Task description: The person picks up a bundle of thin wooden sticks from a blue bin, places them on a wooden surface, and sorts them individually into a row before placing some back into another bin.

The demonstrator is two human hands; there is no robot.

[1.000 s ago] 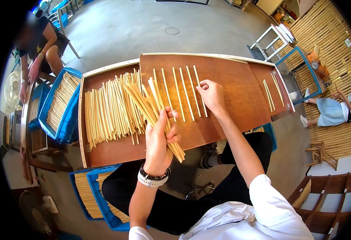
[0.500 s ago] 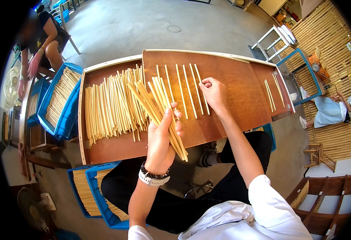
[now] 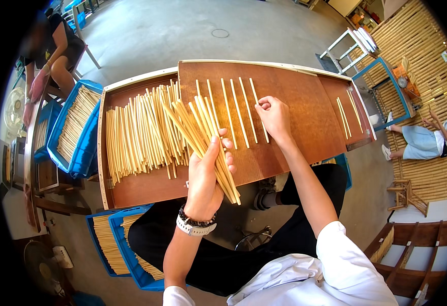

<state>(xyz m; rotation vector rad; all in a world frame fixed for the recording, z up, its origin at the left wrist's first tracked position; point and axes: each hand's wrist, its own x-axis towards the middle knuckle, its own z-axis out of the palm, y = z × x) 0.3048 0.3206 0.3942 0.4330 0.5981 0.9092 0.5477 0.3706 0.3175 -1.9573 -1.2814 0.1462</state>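
My left hand is closed round a loose bundle of thin pale wooden sticks, which fan out at the top and poke out below the palm. My right hand pinches the rightmost stick of a spaced row, the thumb and fingertips at its side. That stick lies on a smooth brown board. Left of it several more sticks lie apart and roughly parallel; the bundle partly hides those furthest left. A dense layer of sticks covers the tray's left part.
The board rests across a wooden tray; a few sticks lie at its right end. Blue crates of sticks stand at the left and below. One person sits far left, another far right near a bamboo wall.
My right hand has shifted the rightmost stick slightly to the right, widening its gap from the neighbouring stick. My left hand keeps the bundle in about the same place.
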